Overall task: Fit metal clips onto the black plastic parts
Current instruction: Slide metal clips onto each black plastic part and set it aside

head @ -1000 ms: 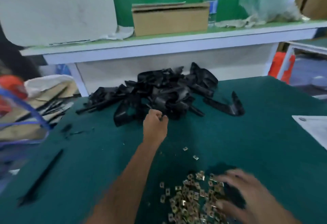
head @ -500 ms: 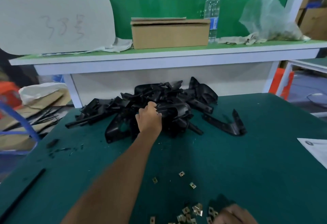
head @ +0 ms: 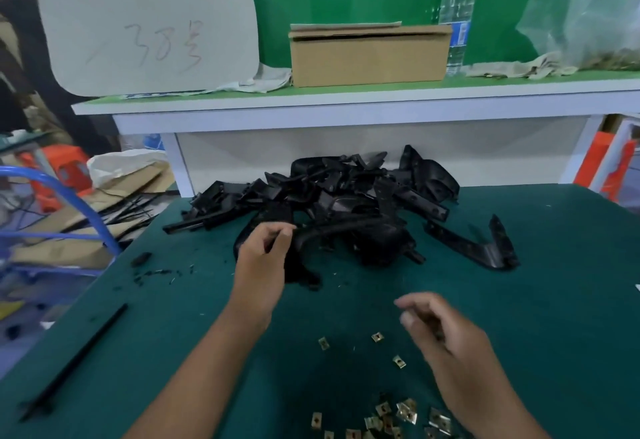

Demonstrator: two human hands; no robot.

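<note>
Two stocks lie within reach: black plastic parts heaped at 12 o'clock on the surface, where left hand fingers pinch one, metal clips at 6 o'clock under the right hand, its grip blurred.

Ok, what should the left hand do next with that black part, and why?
Probably draw the curved black plastic part toward the body. The left hand grips it at the near edge of the black pile, while the blurred right hand hovers over the small brass-coloured metal clips, apparently ready to fit one.
</note>
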